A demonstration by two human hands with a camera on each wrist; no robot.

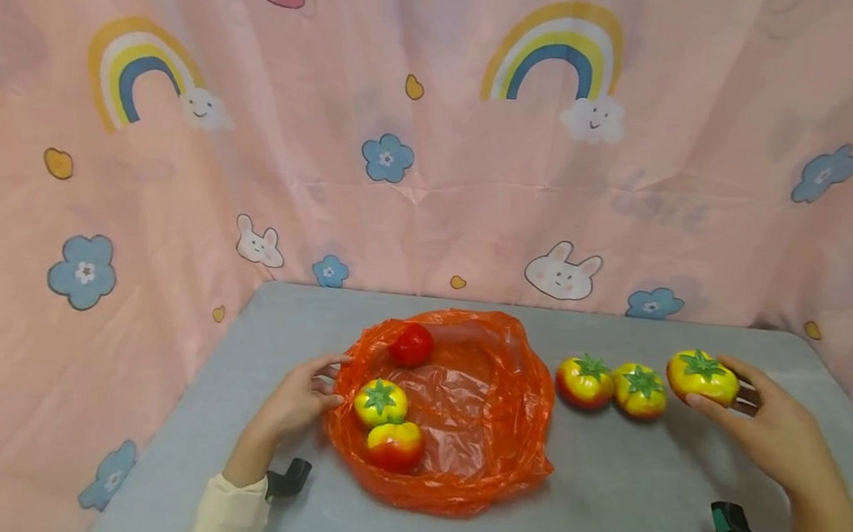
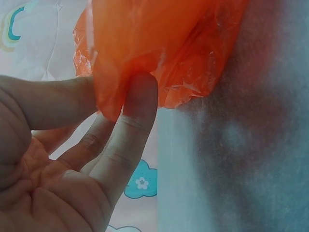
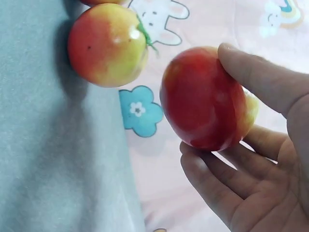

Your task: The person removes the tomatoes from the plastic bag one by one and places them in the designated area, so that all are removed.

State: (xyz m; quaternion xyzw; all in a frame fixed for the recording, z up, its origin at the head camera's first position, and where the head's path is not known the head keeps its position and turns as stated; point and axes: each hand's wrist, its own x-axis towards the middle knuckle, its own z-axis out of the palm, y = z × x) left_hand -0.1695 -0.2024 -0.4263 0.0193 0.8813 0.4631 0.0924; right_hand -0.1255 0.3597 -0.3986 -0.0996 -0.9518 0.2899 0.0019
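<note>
An orange plastic bag (image 1: 446, 493) lies spread open on the table, its mouth facing up. At its left side my left hand (image 1: 297, 399) pinches the rim between thumb and fingers; the left wrist view shows the thin film (image 2: 145, 38) between them. Inside the bag are a red tomato (image 1: 412, 345) and two yellow-and-red tomatoes, one (image 1: 381, 403) with its green top up and another (image 1: 395, 447) tipped over. My right hand (image 1: 775, 423) holds a yellow-and-red tomato (image 1: 702, 376) between thumb and fingers, its red underside (image 3: 203, 101) showing in the right wrist view.
Two more yellow-and-red tomatoes, a left one (image 1: 584, 383) and a right one (image 1: 639, 391), sit side by side between the bag and my right hand. Behind the grey table (image 1: 604, 497) hangs a pink patterned curtain (image 1: 430, 216).
</note>
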